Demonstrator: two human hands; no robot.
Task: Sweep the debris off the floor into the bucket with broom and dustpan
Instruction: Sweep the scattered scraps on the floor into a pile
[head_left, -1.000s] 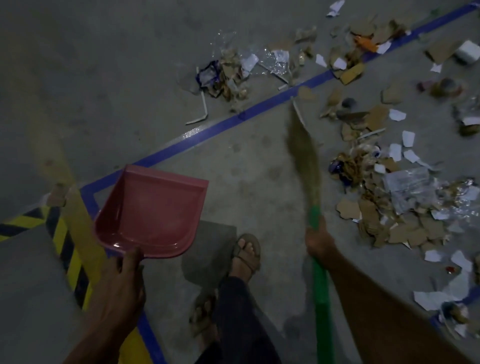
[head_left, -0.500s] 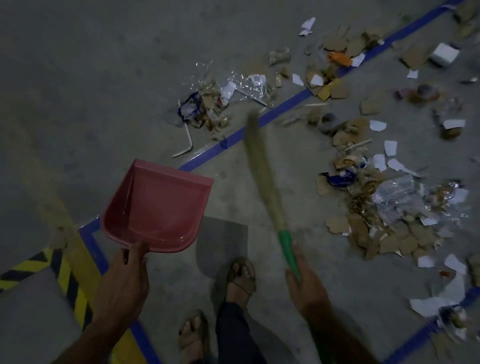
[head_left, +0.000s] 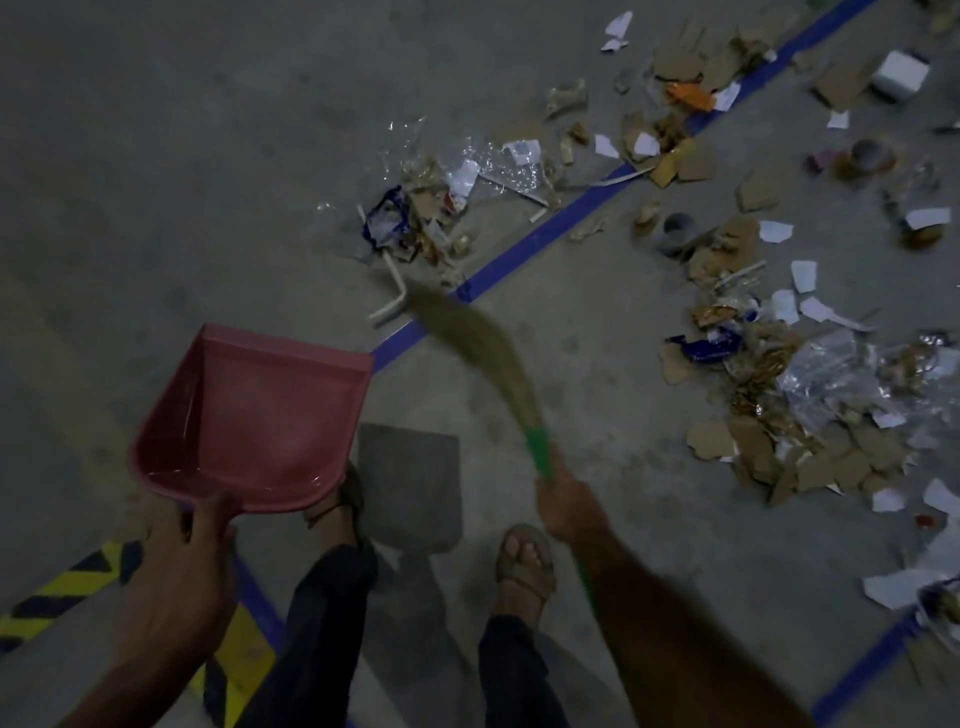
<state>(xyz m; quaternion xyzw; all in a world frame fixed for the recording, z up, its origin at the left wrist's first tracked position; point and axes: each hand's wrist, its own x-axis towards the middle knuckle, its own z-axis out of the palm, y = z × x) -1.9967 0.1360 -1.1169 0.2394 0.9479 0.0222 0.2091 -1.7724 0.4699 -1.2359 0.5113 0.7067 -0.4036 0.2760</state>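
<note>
Head view. The left hand (head_left: 179, 569) grips the near end of a red dustpan (head_left: 249, 421), fingers curled round its handle, and holds it above the grey floor (head_left: 156, 156) with its open mouth facing away. The right hand (head_left: 569, 506) is closed round the green handle of a broom (head_left: 480, 348), whose blurred straw bristles slant far and left across a blue floor line (head_left: 550, 223). Debris (head_left: 769, 395) of cardboard, paper and clear plastic lies scattered at right and far centre. Two sandalled feet (head_left: 522, 561) stand near the hands. Yellow-and-black striping (head_left: 62, 587) marks the near left floor. No bucket is visible.
</note>
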